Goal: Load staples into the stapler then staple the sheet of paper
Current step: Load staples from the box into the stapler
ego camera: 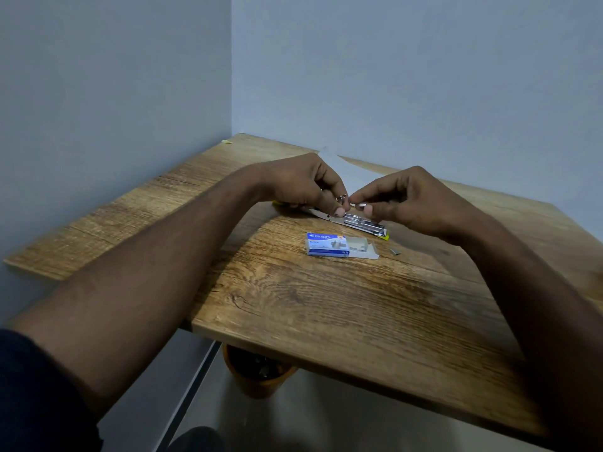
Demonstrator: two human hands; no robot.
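Note:
A yellow stapler [362, 223] lies opened flat on the wooden table [326, 305], its metal channel facing up. My left hand [303, 184] rests over its left end, fingers pinched on the stapler's metal part. My right hand [408, 200] hovers just above the channel, thumb and forefinger pinching a small strip of staples [360, 205]. A blue and white staple box [339, 245] lies slid open in front of the stapler. A loose staple strip [395, 251] sits to the box's right. A white sheet of paper [355, 172] lies behind my hands, mostly hidden.
The table stands in a corner of two pale walls. An orange bin [257, 376] sits on the floor under the table's front edge. A small yellow scrap [226, 141] lies at the far left edge near the wall.

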